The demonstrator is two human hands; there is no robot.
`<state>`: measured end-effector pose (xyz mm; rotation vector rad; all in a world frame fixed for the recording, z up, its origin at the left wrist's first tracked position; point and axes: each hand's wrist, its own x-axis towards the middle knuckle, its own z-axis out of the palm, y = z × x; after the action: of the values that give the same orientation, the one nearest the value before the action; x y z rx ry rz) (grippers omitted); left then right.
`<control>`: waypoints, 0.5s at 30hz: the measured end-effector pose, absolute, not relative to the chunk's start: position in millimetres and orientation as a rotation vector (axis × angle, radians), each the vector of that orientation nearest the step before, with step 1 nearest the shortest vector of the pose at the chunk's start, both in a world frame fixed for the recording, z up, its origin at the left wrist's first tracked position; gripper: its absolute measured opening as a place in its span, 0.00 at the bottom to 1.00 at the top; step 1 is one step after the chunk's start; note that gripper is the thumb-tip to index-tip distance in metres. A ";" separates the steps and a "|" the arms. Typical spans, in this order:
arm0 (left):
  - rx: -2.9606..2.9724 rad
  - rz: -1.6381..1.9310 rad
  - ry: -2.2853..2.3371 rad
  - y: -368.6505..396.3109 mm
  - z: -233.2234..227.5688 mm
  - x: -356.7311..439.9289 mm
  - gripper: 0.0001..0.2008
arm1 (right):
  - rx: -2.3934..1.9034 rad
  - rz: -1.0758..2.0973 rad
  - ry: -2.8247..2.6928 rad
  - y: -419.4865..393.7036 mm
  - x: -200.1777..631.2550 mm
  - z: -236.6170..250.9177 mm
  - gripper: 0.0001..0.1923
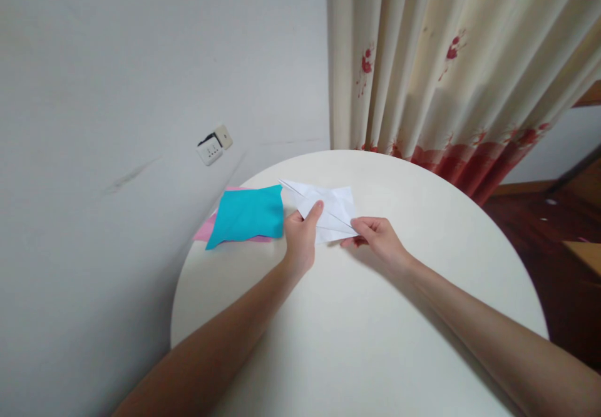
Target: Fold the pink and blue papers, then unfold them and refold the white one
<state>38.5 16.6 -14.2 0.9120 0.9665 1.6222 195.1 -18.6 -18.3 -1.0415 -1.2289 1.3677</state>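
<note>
A folded sheet of white paper (335, 203) with diagonal creases is held between both hands over the table. My left hand (302, 235) grips its left part, thumb on top and fingers hidden beneath. At the paper's lower right corner, my right hand (378, 236) pinches the edge between thumb and fingers. Just left of my left hand lies a sheet of blue paper (248, 212), slightly wavy at its edges. Pink paper (205, 229) shows from under the blue sheet.
The round white table (366, 335) stands close to a pale wall (141, 60) with a socket (211, 151). Behind the table hangs a cream curtain (404, 60) with red flowers. Dark floor (526, 223) and a wooden piece of furniture (585, 254) are at the right.
</note>
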 end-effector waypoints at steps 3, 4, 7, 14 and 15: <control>0.940 1.627 0.984 15.3 -15.7 39.4 0.20 | -1.048 1.321 -1.280 -19.2 193.3 -18.3 0.23; 0.946 1.616 0.987 14.5 -16.3 39.8 0.20 | -1.061 1.306 -1.295 -19.4 192.7 -18.4 0.23; 0.957 1.529 0.963 12.0 -18.1 40.4 0.21 | -1.104 1.272 -1.291 -20.0 191.9 -18.7 0.22; 0.929 1.301 0.886 24.1 -13.0 29.7 0.21 | -1.149 1.332 -1.286 -19.0 199.0 -16.5 0.22; 0.917 1.316 0.881 28.1 -10.9 26.4 0.21 | -1.155 1.341 -1.289 -18.7 200.1 -15.7 0.22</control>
<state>26.4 28.1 -10.9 0.9167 0.8806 1.3163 200.1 -18.7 -15.7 -1.1549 -1.2887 1.3413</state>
